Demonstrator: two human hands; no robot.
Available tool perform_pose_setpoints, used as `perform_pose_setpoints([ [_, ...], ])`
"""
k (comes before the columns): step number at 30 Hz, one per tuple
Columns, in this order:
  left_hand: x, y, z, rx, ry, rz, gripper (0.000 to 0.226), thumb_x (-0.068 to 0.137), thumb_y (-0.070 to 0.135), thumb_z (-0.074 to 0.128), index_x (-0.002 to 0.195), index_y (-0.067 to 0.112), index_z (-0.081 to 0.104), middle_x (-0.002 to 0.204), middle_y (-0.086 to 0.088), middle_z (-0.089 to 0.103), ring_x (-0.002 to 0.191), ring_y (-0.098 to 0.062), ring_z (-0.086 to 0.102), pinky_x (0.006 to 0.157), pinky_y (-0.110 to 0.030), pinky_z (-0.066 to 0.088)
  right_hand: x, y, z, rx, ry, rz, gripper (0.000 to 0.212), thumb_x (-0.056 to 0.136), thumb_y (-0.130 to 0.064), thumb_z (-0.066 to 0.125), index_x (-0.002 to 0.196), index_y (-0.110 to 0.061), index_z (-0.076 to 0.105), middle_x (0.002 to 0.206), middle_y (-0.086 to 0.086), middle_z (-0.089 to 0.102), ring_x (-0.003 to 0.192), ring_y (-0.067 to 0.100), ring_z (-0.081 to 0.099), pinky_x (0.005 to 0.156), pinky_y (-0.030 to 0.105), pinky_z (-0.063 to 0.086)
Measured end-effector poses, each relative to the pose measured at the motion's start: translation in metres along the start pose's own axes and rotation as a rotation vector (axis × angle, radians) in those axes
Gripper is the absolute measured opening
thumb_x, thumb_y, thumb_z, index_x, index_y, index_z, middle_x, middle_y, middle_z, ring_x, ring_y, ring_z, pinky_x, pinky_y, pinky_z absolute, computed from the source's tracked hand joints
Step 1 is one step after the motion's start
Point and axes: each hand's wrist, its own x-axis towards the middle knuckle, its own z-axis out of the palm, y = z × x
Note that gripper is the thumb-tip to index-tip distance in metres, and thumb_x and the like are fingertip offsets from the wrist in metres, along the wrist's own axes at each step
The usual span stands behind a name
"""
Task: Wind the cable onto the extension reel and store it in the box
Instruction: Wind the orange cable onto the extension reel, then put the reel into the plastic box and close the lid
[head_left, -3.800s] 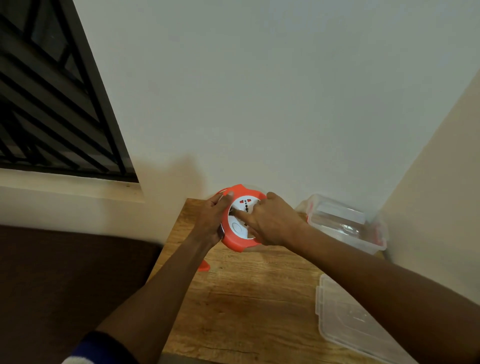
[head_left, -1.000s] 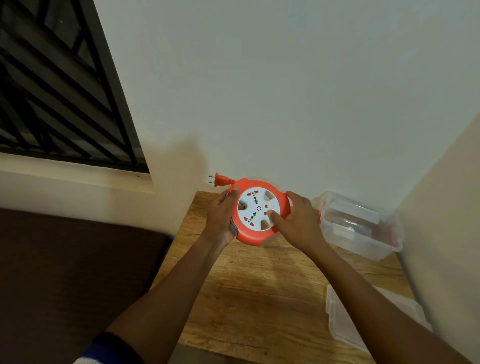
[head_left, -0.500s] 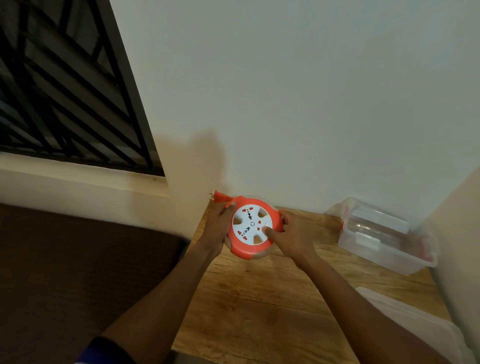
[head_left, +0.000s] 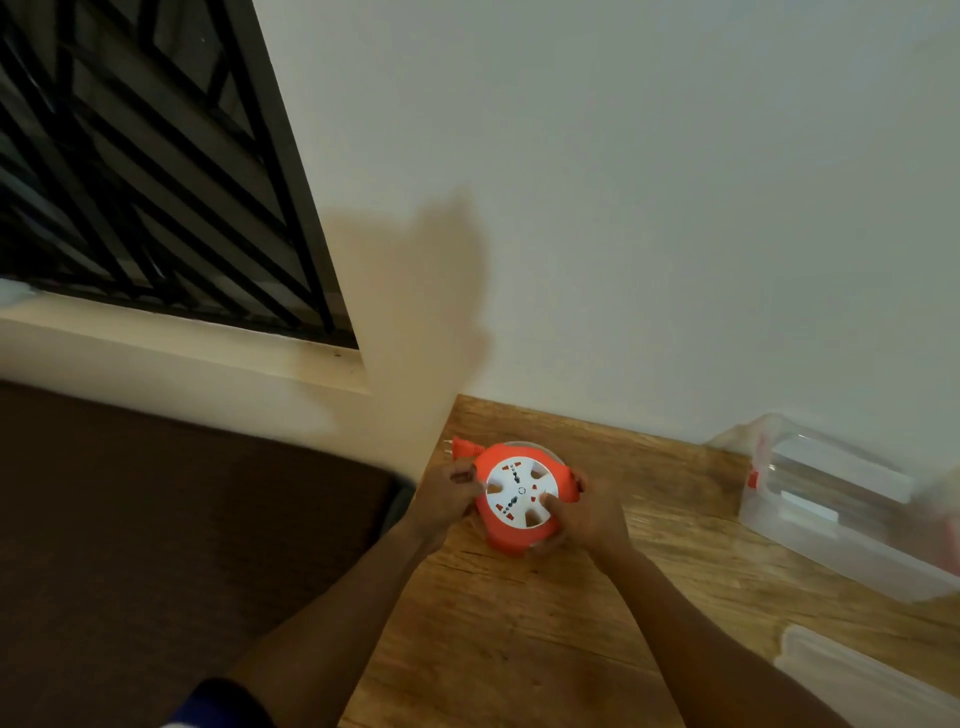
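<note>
The orange extension reel (head_left: 522, 501) is held just above the wooden table (head_left: 519, 649), near the table's far left corner, with its white socket face (head_left: 521, 491) turned up toward the camera. The left hand (head_left: 447, 499) is curled against the reel's left rim, and the right hand (head_left: 584, 514) is wrapped round the right rim, its thumb laid on the white face. The orange plug (head_left: 460, 446) is seen poking out at the reel's upper left edge; no loose cable is visible, so the winding is judged to be nearly or fully done. The clear plastic box (head_left: 841, 525) stands open well to the right of the reel, against the wall, and its lid (head_left: 862, 680) lies to the right of the reel and nearer the camera. The reel is judged to be a light, rigid plastic shell, smooth and somewhat slippery, so it is best gripped by opposite sides of the orange rim rather than by the turning white face. The plug should be kept tucked in, since a dangling end could catch on the box wall.
</note>
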Motion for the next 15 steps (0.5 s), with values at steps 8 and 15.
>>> perform_pose_setpoints([
  [8,0.011,-0.023,-0.018,0.135,-0.03,-0.017,0.054,0.085,-0.013,0.066,0.133,0.011,0.065,0.123,-0.011,0.073,0.114,-0.023,0.068,0.094,-0.044,0.061,0.003,0.014,0.027,-0.042,0.016,-0.009,0.062,0.074,-0.026,0.081,0.13,-0.013,0.057,0.12,0.006,0.065,0.101,0.02,0.063,0.085,0.034,0.054],
  [15,0.014,-0.035,-0.025,0.234,-0.062,0.017,0.049,0.084,-0.001,0.076,0.129,0.018,0.069,0.117,-0.001,0.077,0.111,-0.015,0.071,0.091,-0.031,0.061,0.01,0.02,0.034,-0.037,0.031,0.009,0.054,0.075,-0.032,0.08,0.122,-0.014,0.063,0.111,0.004,0.069,0.093,0.016,0.063,0.082,0.033,0.053],
])
